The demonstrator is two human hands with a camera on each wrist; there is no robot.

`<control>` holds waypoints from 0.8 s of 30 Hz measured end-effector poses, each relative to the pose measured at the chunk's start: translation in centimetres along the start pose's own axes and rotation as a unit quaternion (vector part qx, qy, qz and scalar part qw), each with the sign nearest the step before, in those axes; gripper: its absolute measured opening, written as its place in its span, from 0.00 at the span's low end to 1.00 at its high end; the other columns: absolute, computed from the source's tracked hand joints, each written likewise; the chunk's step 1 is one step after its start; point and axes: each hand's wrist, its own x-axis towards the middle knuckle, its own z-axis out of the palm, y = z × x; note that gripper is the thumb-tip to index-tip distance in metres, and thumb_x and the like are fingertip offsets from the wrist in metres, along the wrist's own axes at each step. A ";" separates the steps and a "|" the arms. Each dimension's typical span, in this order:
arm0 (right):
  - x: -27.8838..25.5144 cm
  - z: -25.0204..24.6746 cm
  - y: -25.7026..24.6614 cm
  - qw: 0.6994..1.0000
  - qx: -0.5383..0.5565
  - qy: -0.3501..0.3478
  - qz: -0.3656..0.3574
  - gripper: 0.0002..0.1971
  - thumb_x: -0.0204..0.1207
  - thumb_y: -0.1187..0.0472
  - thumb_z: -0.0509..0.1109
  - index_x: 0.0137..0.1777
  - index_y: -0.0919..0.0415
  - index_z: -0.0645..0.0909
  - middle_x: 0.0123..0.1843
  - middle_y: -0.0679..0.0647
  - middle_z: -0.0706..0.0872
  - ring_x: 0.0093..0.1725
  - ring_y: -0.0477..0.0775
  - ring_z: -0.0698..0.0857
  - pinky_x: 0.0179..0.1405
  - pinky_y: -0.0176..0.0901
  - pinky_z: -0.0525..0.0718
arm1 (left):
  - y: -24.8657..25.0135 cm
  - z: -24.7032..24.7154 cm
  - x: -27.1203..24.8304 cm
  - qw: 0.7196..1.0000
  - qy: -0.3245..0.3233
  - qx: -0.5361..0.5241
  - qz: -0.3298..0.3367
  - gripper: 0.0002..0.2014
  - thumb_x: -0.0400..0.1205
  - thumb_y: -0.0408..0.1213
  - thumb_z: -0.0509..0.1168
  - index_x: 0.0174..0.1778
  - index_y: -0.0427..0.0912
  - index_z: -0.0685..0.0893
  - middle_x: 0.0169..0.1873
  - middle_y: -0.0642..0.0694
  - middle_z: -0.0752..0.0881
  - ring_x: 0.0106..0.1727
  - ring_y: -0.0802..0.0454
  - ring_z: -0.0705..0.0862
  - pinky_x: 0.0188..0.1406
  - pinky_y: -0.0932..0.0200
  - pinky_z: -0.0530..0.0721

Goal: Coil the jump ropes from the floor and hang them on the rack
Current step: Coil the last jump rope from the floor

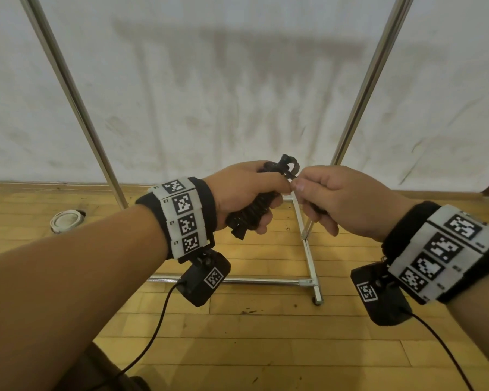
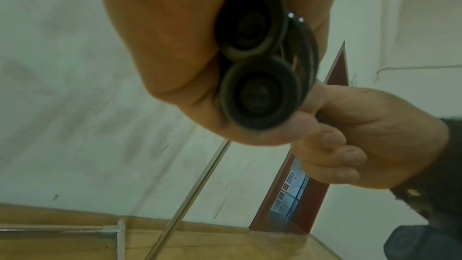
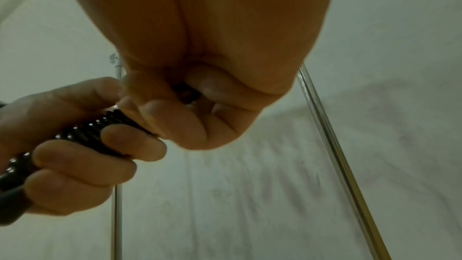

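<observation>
Left hand [image 1: 246,190] grips jump rope [image 1: 251,210] — rack [image 1: 308,246] behind.

The jump rope [image 1: 251,210] is black, its handles ribbed. Both wristbands [image 1: 185,215] are black with white panels of black-and-white square codes. The floor [image 1: 266,348] is yellowish wood strips, the rack [image 1: 74,91] silver metal, the wall [image 1: 237,80] smudged white.

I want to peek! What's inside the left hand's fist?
The left hand grips a black jump rope: two handles side by side, with cord coiled around them. The part inside the palm is covered. The right hand pinches the cord end.
</observation>
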 end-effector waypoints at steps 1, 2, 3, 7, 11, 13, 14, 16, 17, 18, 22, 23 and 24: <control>0.0 -0.2 0.3 1.000 0.024 -0.001 0.003 0.17 0.90 0.50 0.59 0.46 0.60 0.80 0.29 0.49 0.83 0.22 0.53 0.78 0.26 0.45 0.81 | 0.2 0.0 -0.1 1.000 -0.007 -0.018 0.002 0.14 0.82 0.41 0.73 0.59 0.39 0.80 0.34 0.44 0.83 0.26 0.45 0.82 0.29 0.51 0.87; 0.1 -0.3 0.5 0.999 0.050 -0.003 0.007 0.17 0.90 0.50 0.59 0.47 0.61 0.80 0.30 0.50 0.83 0.23 0.54 0.77 0.25 0.45 0.80 | 0.3 0.1 -0.1 0.999 -0.014 -0.033 0.002 0.16 0.83 0.45 0.73 0.58 0.39 0.80 0.34 0.44 0.83 0.26 0.46 0.82 0.29 0.51 0.87; 0.1 -0.4 0.6 0.997 0.073 -0.006 0.011 0.16 0.89 0.50 0.60 0.47 0.61 0.80 0.31 0.51 0.82 0.24 0.54 0.76 0.24 0.45 0.78 | 0.4 0.3 -0.2 0.999 -0.018 -0.045 0.001 0.19 0.83 0.51 0.73 0.58 0.40 0.80 0.34 0.44 0.83 0.25 0.46 0.82 0.29 0.52 0.86; 0.1 -0.4 1.0 0.992 0.121 -0.020 0.014 0.15 0.89 0.52 0.62 0.45 0.58 0.82 0.33 0.52 0.81 0.25 0.54 0.72 0.23 0.45 0.74 | 0.3 0.7 -0.1 0.998 0.004 -0.058 -0.001 0.23 0.85 0.59 0.68 0.56 0.39 0.81 0.32 0.44 0.83 0.24 0.46 0.82 0.28 0.52 0.86; 0.1 -0.2 1.7 0.979 0.198 -0.004 0.041 0.13 0.89 0.57 0.63 0.54 0.65 0.86 0.39 0.54 0.82 0.27 0.52 0.74 0.26 0.43 0.78 | 0.2 0.7 -0.1 0.998 0.022 -0.061 0.027 0.18 0.84 0.53 0.67 0.52 0.39 0.80 0.32 0.44 0.83 0.24 0.45 0.82 0.27 0.52 0.86; 0.1 -0.3 1.9 0.957 0.283 0.017 0.062 0.11 0.88 0.61 0.64 0.58 0.68 0.86 0.41 0.56 0.82 0.28 0.52 0.76 0.26 0.42 0.81 | 0.2 0.5 -0.1 0.996 0.036 -0.067 0.045 0.18 0.84 0.52 0.67 0.53 0.38 0.79 0.31 0.43 0.83 0.24 0.45 0.81 0.26 0.52 0.85; 0.1 -0.4 2.0 0.942 0.328 0.026 0.070 0.10 0.87 0.65 0.64 0.60 0.68 0.86 0.41 0.57 0.83 0.29 0.52 0.77 0.28 0.42 0.83 | 0.2 0.4 -0.1 0.995 0.044 -0.070 0.053 0.18 0.83 0.51 0.67 0.53 0.38 0.79 0.31 0.43 0.83 0.23 0.44 0.81 0.26 0.52 0.85; 0.0 -0.7 2.2 0.911 0.405 0.031 0.072 0.13 0.84 0.73 0.62 0.64 0.70 0.85 0.44 0.60 0.86 0.32 0.54 0.82 0.34 0.45 0.88 | 0.2 0.1 -0.2 0.993 0.063 -0.080 0.064 0.17 0.83 0.51 0.67 0.53 0.38 0.79 0.31 0.43 0.84 0.23 0.44 0.81 0.26 0.52 0.85; 0.0 -0.8 2.2 0.896 0.437 0.028 0.065 0.16 0.81 0.76 0.61 0.65 0.71 0.84 0.46 0.61 0.87 0.35 0.55 0.84 0.38 0.48 0.89 | 0.2 0.0 -0.2 0.991 0.071 -0.089 0.068 0.18 0.83 0.51 0.67 0.54 0.38 0.79 0.31 0.43 0.84 0.23 0.44 0.81 0.26 0.52 0.85; 0.0 -0.9 2.1 0.882 0.467 0.028 0.055 0.18 0.80 0.76 0.61 0.67 0.72 0.83 0.47 0.62 0.87 0.38 0.56 0.86 0.42 0.50 0.90 | 0.2 -0.1 -0.2 0.990 0.077 -0.099 0.070 0.18 0.83 0.51 0.67 0.54 0.38 0.78 0.31 0.44 0.83 0.23 0.44 0.81 0.27 0.51 0.85; 0.4 -0.3 1.4 0.836 0.545 0.065 0.027 0.17 0.82 0.63 0.68 0.68 0.70 0.83 0.52 0.62 0.89 0.47 0.56 0.88 0.51 0.51 0.91 | 0.3 -0.3 -0.2 0.986 0.087 -0.122 0.080 0.17 0.85 0.50 0.64 0.55 0.38 0.77 0.31 0.44 0.83 0.23 0.45 0.81 0.27 0.51 0.86; 0.5 -0.1 1.2 0.833 0.548 0.077 0.028 0.16 0.83 0.61 0.68 0.67 0.68 0.84 0.53 0.61 0.89 0.48 0.56 0.88 0.51 0.50 0.90 | 0.3 -0.3 -0.2 0.986 0.084 -0.118 0.083 0.17 0.85 0.50 0.64 0.55 0.37 0.78 0.31 0.44 0.84 0.23 0.44 0.81 0.27 0.51 0.86; 0.7 0.1 1.0 0.832 0.546 0.087 0.034 0.16 0.85 0.58 0.68 0.67 0.66 0.85 0.54 0.60 0.90 0.49 0.55 0.89 0.52 0.49 0.90 | 0.4 -0.3 -0.2 0.987 0.082 -0.111 0.086 0.17 0.85 0.50 0.65 0.55 0.37 0.78 0.31 0.44 0.84 0.23 0.44 0.81 0.27 0.51 0.86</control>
